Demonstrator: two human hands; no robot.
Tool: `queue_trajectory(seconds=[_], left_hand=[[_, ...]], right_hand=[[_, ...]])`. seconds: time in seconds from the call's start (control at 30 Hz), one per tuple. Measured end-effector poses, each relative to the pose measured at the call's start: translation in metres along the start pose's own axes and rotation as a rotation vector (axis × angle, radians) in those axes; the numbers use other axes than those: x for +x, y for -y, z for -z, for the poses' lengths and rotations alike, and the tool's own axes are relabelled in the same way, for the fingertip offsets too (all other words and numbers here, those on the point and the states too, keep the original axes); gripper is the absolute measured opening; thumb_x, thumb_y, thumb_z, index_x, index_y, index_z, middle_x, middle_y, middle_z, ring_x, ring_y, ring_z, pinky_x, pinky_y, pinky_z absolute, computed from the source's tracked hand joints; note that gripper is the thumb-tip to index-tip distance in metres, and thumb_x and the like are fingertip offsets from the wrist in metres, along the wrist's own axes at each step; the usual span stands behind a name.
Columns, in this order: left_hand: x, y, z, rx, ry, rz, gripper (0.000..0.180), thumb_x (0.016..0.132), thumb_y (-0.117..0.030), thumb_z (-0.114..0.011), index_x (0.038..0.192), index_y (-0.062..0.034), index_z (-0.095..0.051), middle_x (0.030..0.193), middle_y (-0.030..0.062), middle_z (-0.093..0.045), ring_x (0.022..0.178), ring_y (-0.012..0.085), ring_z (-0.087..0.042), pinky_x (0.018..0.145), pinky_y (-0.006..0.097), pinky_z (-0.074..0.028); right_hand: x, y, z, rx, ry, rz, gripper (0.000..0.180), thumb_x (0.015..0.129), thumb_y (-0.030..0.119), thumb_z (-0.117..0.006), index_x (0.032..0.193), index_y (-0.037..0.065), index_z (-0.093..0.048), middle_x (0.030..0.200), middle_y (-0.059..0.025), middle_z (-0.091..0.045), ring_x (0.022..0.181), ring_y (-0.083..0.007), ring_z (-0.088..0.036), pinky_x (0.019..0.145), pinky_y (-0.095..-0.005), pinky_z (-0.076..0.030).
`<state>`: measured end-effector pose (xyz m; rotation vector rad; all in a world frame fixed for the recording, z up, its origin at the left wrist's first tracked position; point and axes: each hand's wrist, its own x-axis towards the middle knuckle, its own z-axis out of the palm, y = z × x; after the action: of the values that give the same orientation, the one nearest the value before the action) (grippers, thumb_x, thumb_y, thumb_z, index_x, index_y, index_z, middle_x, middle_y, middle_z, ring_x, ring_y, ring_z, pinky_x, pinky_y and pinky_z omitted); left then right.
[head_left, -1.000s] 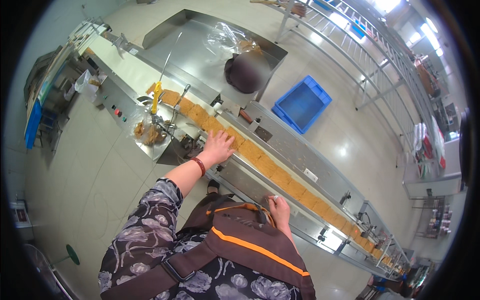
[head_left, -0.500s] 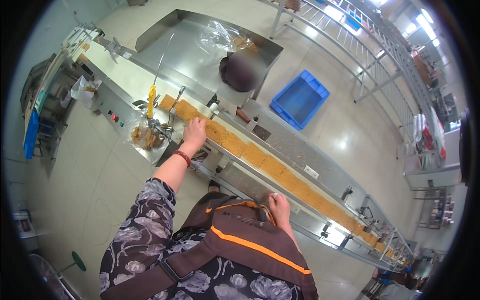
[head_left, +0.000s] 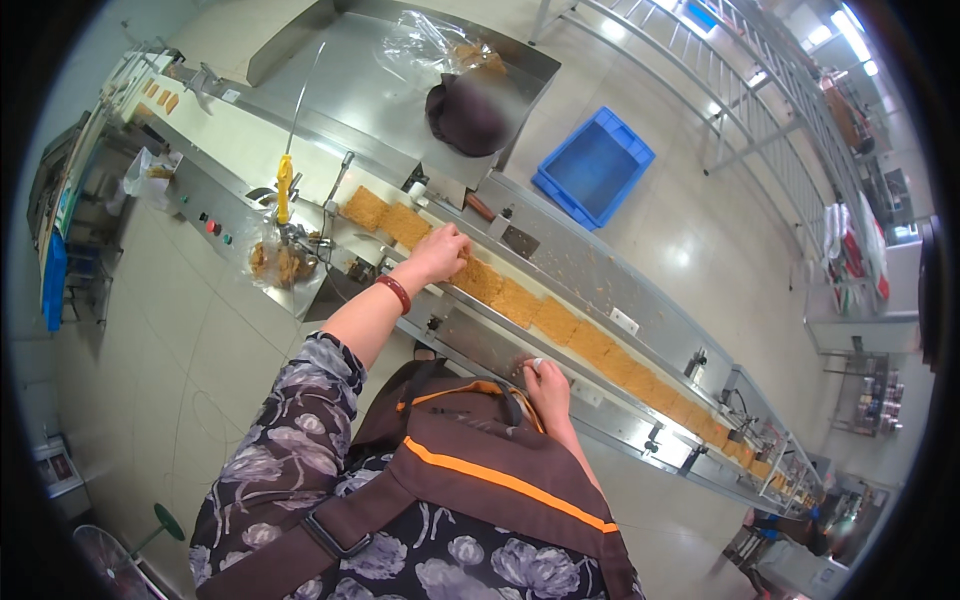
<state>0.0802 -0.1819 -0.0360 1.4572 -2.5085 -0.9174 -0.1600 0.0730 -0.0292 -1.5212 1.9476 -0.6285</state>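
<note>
A row of golden-brown, crumbly-looking square slabs (head_left: 555,319) lies on a narrow conveyor (head_left: 335,207) running from upper left to lower right. My left hand (head_left: 441,253), with a red bracelet at the wrist, reaches over the row near its upper-left end. Its fingers are curled together at the slabs, and what lies under the fingertips is hidden. Two slabs (head_left: 385,215) lie just to the left of it. My right hand (head_left: 547,388) hovers by the conveyor's near side, fingers bent and closed, with a small whitish spot at the tips that I cannot make out.
Beyond the conveyor, a person in a dark cap (head_left: 468,115) is beside a metal tray table (head_left: 340,85). A blue crate (head_left: 593,168) sits on the floor. A yellow-handled tool (head_left: 284,188) stands near a bag of brown pieces (head_left: 280,265). Metal racks (head_left: 690,90) stand far right.
The slabs have slid rightward along the conveyor, and my left hand has moved right with them. Several small orange pieces now show on the belt at far left. The view has shifted slightly.
</note>
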Motion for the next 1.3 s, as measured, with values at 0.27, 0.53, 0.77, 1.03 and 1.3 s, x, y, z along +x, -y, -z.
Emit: queue_trajectory(seconds=[0.27,0.53,0.77,1.03,1.3], left_hand=[[-0.03,-0.009,0.005,0.351,0.033,-0.063,0.04,0.086,-0.031,-0.059,0.125,-0.0203,-0.056,0.133,0.0078,-0.049,0.126,0.027,-0.044,0.1,0.051,-0.038],[-0.057,-0.023,-0.021,0.321,-0.27,0.093,0.063,0.088,-0.039,-0.057,0.142,-0.0108,-0.04,0.147,0.017,-0.036,0.136,0.0321,-0.034,0.108,0.049,-0.03],[-0.066,-0.018,-0.011,0.436,-0.031,0.421,0.07,0.092,-0.052,-0.041,0.145,-0.0072,-0.033,0.153,0.0145,-0.027,0.142,0.0281,-0.023,0.107,0.054,-0.027],[-0.07,-0.054,-0.031,0.363,-0.045,0.351,0.068,0.093,-0.051,-0.044,0.144,-0.0088,-0.035,0.152,0.0147,-0.029,0.139,0.0294,-0.03,0.104,0.053,-0.031],[-0.11,-0.068,-0.066,0.269,-0.274,0.084,0.052,0.09,-0.044,-0.051,0.13,-0.011,-0.05,0.141,0.0126,-0.043,0.132,0.0285,-0.038,0.102,0.052,-0.031]], right_hand=[[-0.003,-0.013,0.007,0.013,-0.041,-0.009,0.013,0.085,0.019,-0.063,0.09,0.008,-0.067,0.09,-0.01,-0.065,0.086,-0.0292,-0.063,0.075,-0.038,-0.05],[0.001,-0.018,0.015,-0.01,-0.027,-0.008,0.016,0.087,0.021,-0.06,0.089,0.006,-0.066,0.086,-0.0129,-0.062,0.085,-0.033,-0.061,0.073,-0.0406,-0.049],[0.002,-0.019,0.026,-0.004,0.025,0.08,0.02,0.088,0.02,-0.058,0.081,0.002,-0.062,0.081,-0.0181,-0.059,0.079,-0.0369,-0.058,0.069,-0.0438,-0.046],[0.014,-0.036,0.015,-0.045,-0.072,0.247,0.022,0.086,0.017,-0.058,0.071,0.001,-0.06,0.071,-0.018,-0.057,0.073,-0.0366,-0.057,0.067,-0.0447,-0.045],[0.03,-0.046,0.035,-0.45,-0.364,0.293,0.038,0.086,0.029,-0.061,0.111,0.0,-0.06,0.114,-0.0172,-0.06,0.112,-0.036,-0.052,0.093,-0.0461,-0.041]])
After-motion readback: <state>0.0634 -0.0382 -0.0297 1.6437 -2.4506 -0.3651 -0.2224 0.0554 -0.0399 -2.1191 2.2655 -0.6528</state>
